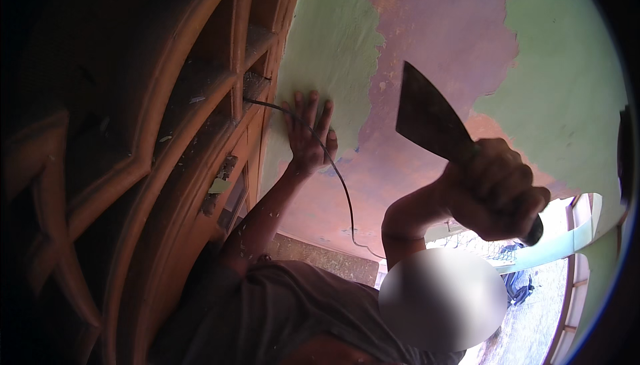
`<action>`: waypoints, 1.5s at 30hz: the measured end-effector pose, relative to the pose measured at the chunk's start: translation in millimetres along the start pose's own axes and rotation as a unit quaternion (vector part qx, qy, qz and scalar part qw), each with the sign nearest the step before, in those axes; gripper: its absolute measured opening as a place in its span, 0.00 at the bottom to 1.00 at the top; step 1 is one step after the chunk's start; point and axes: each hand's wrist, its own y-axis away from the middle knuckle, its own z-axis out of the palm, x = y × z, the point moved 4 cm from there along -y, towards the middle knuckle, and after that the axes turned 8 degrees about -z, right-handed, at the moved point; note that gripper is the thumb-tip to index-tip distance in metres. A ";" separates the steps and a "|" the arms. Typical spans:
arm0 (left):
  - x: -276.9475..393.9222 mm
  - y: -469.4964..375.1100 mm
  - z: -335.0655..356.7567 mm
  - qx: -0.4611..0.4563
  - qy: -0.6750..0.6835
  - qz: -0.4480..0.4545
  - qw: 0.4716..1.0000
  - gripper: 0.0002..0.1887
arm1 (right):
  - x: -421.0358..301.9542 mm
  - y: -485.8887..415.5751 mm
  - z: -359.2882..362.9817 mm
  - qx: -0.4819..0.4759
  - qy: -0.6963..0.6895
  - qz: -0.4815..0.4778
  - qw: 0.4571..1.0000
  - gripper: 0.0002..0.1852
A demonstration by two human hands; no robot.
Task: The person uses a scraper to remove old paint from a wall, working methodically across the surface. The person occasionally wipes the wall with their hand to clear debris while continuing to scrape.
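My left hand (310,137) lies against the green painted wall (330,40), fingers spread and holding nothing. A thin dark cable (345,185) runs across in front of it. Paint flakes speckle the left forearm. On the right, my right hand (495,190) is closed around the handle of a paint scraper (432,115); its broad dark blade points up and left. Behind the blade, a patch of pink and purple wall (435,30) shows between ragged edges of green paint. Whether the blade touches the wall, I cannot tell.
Curved-looking orange-brown shelving (165,80) with paint flakes fills the left side. A bright opening with a wire grille (470,245) is at the lower right, with dark blue objects (520,290) beyond it. A blurred oval covers part of the bottom.
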 end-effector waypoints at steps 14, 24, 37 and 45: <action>1.9 -0.1 0.2 0.010 -0.007 0.010 1.000 0.27 | 38.2 13.3 -5.0 0.060 0.132 0.062 0.988 0.16; -0.1 -1.6 -1.3 0.011 0.005 -0.001 1.000 0.28 | 24.3 13.1 -14.7 0.048 0.149 -0.028 0.987 0.16; -0.3 1.2 0.5 0.010 -0.001 0.006 1.000 0.27 | 47.7 12.7 -13.5 0.103 0.107 -0.006 0.989 0.17; 3.8 -3.6 1.7 0.017 0.001 0.015 1.000 0.27 | 15.5 -6.5 -3.9 0.098 0.103 -0.052 0.988 0.14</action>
